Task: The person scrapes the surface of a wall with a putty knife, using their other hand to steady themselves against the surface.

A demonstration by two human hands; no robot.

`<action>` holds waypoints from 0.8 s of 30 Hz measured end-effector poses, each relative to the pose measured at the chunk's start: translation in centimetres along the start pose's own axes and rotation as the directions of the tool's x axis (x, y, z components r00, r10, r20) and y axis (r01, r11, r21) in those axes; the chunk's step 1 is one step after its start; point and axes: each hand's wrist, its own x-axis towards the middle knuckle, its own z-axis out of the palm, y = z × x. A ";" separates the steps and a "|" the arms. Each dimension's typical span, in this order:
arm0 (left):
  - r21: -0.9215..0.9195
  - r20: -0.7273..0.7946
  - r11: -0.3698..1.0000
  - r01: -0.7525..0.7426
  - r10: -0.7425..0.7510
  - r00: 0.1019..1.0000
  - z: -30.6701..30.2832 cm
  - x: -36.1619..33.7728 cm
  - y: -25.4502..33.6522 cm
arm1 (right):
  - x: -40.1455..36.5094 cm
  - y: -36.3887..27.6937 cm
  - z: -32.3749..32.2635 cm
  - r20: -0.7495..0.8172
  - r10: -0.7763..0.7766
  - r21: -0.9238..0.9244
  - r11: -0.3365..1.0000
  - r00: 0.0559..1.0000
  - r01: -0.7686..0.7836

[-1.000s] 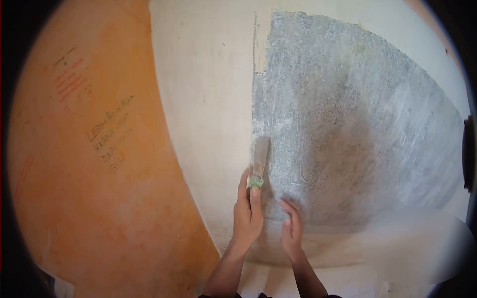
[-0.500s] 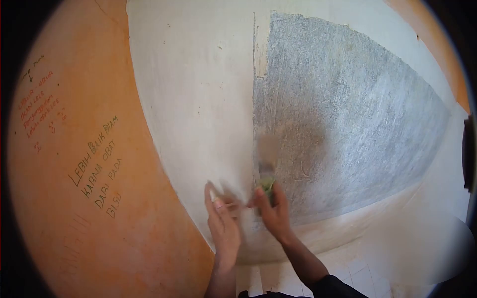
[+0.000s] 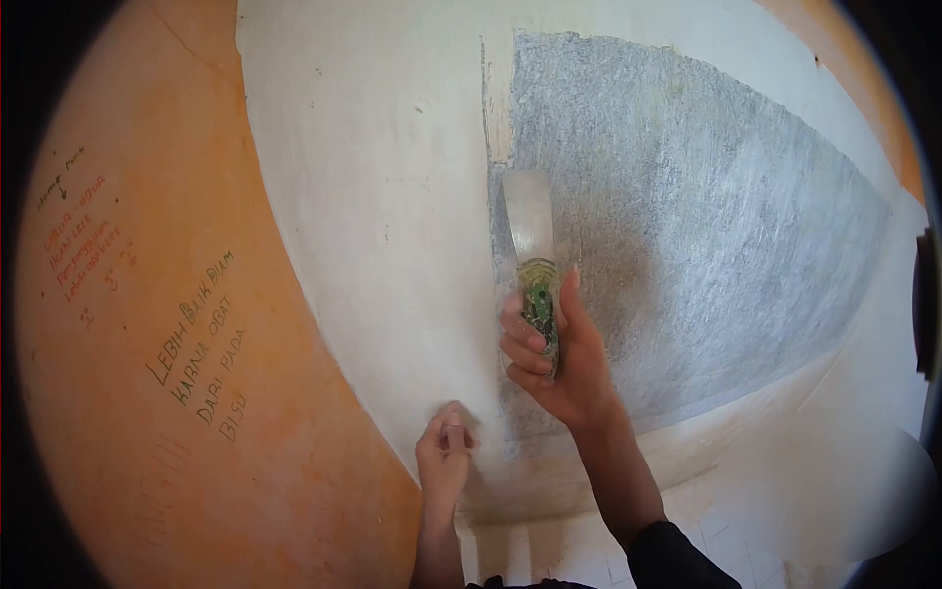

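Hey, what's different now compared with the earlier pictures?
The scraper has passed from the left hand to the right hand, and its blade has moved up the wall. The left hand let go and moved down and left. The grey patch and the writing look unchanged.

The right hand (image 3: 564, 363) grips a scraper (image 3: 537, 285) by its green handle, blade up, mid-frame — over the left edge of the grey patch (image 3: 706, 216). The left hand (image 3: 444, 456) — fingers curled — is lower, near the white wall (image 3: 363, 245).
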 end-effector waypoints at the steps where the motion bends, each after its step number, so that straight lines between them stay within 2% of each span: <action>1: 0.116 -0.119 0.976 -0.185 0.199 0.973 -0.8 1.1 -1.3 | 0.2 0.1 0.0 0.004 0.002 0.005 1.000 1.000 -0.002; 2: 0.250 -0.209 0.905 -0.344 0.398 0.893 -1.1 1.6 -1.5 | 0.4 0.3 0.0 0.001 0.039 0.108 0.993 0.999 -0.039; 3: 0.257 -0.212 0.904 -0.341 0.397 0.893 -1.4 1.9 -1.7 | 0.4 0.5 -0.1 0.001 0.077 0.213 0.974 0.997 -0.076; 4: 0.287 -0.325 0.898 -0.334 0.419 0.848 -1.6 2.4 -1.7 | 0.6 0.8 -0.9 0.002 0.079 0.220 0.972 0.997 -0.078; 5: 0.315 -0.430 0.890 -0.328 0.442 0.787 -1.7 2.8 -1.5 | 1.1 1.1 -1.6 0.112 0.058 0.196 0.977 0.992 -0.080; 6: 0.320 -0.429 0.887 -0.332 0.448 0.784 -1.7 3.3 -1.7 | 1.4 1.2 -2.1 0.222 0.037 0.169 0.983 0.974 -0.076; 7: 0.296 -0.422 0.890 -0.346 0.447 0.789 -1.7 3.6 -2.1 | 1.2 1.4 -2.4 0.225 0.036 0.172 0.982 0.974 -0.076; 9: 0.279 -0.419 0.889 -0.363 0.453 0.787 -1.8 4.2 -2.8 | 0.8 1.4 -0.2 0.037 0.025 0.005 1.000 0.999 -0.025; 10: 0.287 -0.409 0.878 -0.383 0.474 0.780 -1.8 4.5 -3.1 | 0.7 1.1 1.0 0.044 0.024 0.010 1.000 0.999 -0.025; 12: 0.303 -0.393 0.867 -0.395 0.492 0.777 -1.9 4.6 -3.2 | 0.2 0.4 3.0 -0.153 -0.010 -0.211 0.977 0.988 -0.023; 15: 0.322 -0.355 0.869 -0.374 0.478 0.804 -2.3 4.7 -3.1 | -1.0 0.3 4.1 -0.243 0.059 -0.158 0.982 0.968 -0.100; 19: 0.289 -0.364 0.878 -0.382 0.470 0.804 -2.1 4.7 -3.5 | 0.9 -0.8 5.4 -0.168 0.056 -0.148 0.986 0.984 -0.081; 22: 0.303 -0.347 0.868 -0.392 0.484 0.803 -2.3 4.9 -3.7 | 0.5 -0.2 5.4 -0.206 0.011 -0.176 0.983 0.978 -0.048; 24: 0.306 -0.356 0.864 -0.399 0.493 0.794 -2.3 5.2 -4.0 | -0.3 0.3 4.9 -0.284 0.062 -0.156 0.982 0.957 -0.110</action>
